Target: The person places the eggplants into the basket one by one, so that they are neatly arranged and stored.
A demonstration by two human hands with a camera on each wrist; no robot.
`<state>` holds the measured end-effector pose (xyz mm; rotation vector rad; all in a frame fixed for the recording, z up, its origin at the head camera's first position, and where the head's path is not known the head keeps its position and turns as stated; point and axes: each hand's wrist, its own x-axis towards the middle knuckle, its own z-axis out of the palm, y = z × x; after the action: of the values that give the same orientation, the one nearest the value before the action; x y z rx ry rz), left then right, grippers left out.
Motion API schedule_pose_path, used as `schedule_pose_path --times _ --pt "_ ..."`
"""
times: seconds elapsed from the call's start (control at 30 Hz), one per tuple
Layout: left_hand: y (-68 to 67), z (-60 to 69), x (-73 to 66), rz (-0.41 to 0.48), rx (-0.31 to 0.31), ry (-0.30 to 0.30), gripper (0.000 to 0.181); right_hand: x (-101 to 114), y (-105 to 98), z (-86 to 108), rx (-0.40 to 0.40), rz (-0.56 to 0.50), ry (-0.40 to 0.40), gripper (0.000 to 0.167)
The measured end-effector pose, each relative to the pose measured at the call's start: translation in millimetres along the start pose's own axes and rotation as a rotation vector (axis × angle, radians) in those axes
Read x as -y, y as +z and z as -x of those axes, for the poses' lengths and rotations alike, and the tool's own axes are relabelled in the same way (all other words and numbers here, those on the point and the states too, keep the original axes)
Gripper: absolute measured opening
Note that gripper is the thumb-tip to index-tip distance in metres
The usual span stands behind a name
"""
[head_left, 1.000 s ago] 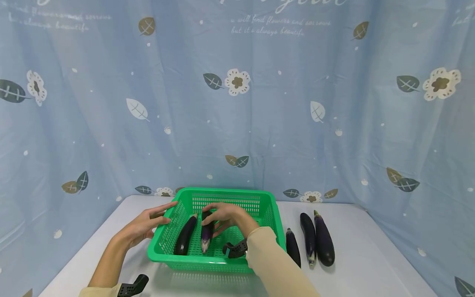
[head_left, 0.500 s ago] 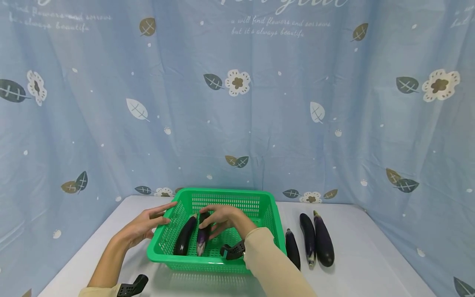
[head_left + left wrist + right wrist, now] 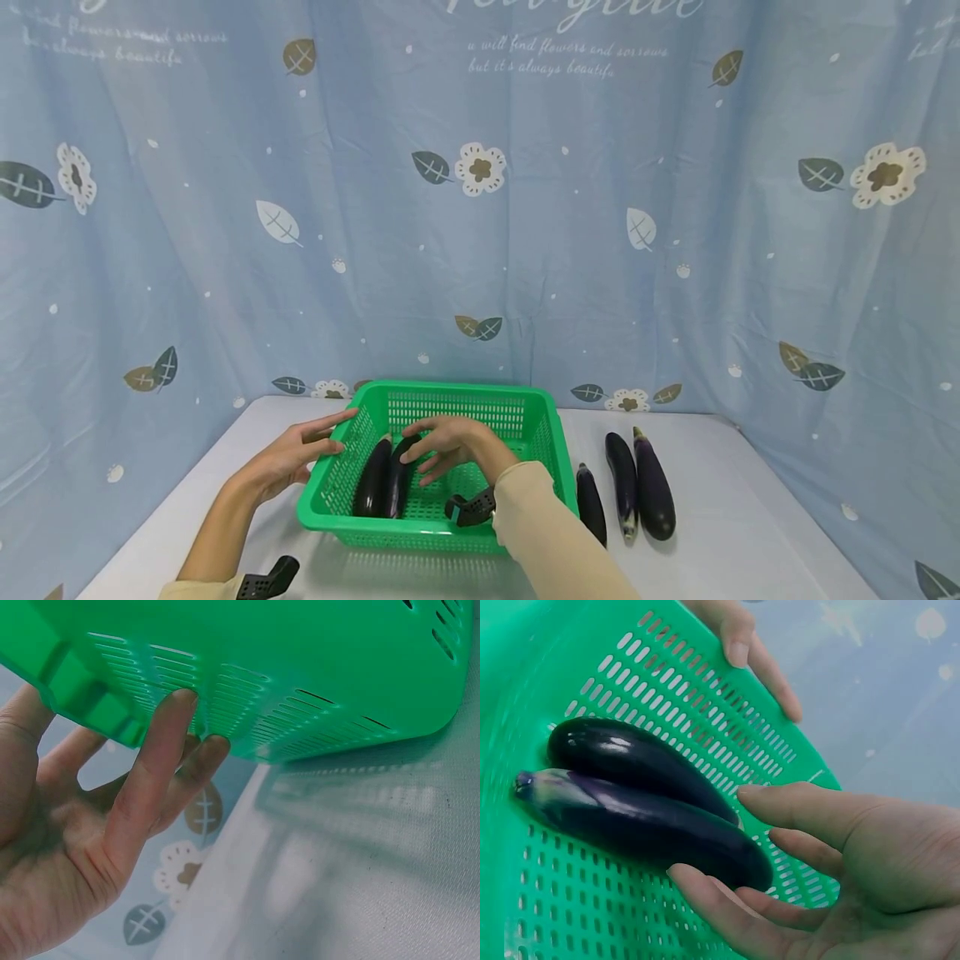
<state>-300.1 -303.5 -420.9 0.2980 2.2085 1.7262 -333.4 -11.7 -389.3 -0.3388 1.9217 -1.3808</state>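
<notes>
Two glossy dark purple eggplants, a left one [image 3: 372,485] and a right one [image 3: 398,483], lie side by side in the left part of a green perforated basket [image 3: 465,387]. My right hand [image 3: 453,440] is inside the basket, thumb and fingers spread loosely around the stemless end of the right eggplant [image 3: 652,817]. Whether a fingertip still touches it is hard to tell. At the basket's left side, my left hand [image 3: 288,456] holds the rim. Some digits reach over the edge, while other fingers rest against the outer wall in the left wrist view.
On the white table [image 3: 720,500], right of the basket, lie three more eggplants: a short one [image 3: 591,504] beside the basket wall, a slim one [image 3: 622,483] and a thicker one [image 3: 655,487]. A blue patterned curtain [image 3: 525,250] hangs behind.
The right hand has shifted the right eggplant leftward until it lies against the other one, then loosened its fingers from it. The left hand has stayed at the rim.
</notes>
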Motion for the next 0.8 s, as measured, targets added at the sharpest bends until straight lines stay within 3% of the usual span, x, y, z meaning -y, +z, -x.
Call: schedule_pose_path --times 0.3,0.47,0.8 --pt "-0.4 0.5 -0.8 -0.011 0.001 -0.001 0.068 3 0 4.8 -0.007 0.02 -0.015 0.062" --pt "-0.5 -0.3 -0.4 -0.002 0.004 0.004 0.068 9 -3 16.2 -0.018 0.036 -0.03 0.053" --pt "-0.3 0.4 1.0 0.017 0.003 0.001 0.068 19 -18 39.3 -0.016 0.068 -0.1 0.052"
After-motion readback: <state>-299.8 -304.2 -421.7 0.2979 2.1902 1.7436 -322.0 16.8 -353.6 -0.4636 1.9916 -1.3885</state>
